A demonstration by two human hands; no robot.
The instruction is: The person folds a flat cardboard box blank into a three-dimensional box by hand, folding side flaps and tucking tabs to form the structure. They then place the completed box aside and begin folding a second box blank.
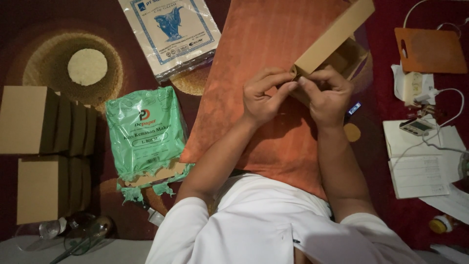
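Both hands are pinching the corner of a brown cardboard box (332, 36) above an orange cloth (264, 73): the left hand (264, 98) and the right hand (327, 95) are closing their fingers on its edge. A green plastic pack (145, 137) is lying nearby on the left.

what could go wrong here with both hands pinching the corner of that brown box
Both hands, left hand and right hand, pinch one corner of the brown cardboard box; too hard a grip might crease it. Its far end juts unsupported past the orange cloth, so it may twist. Dim light could hide a misfold.
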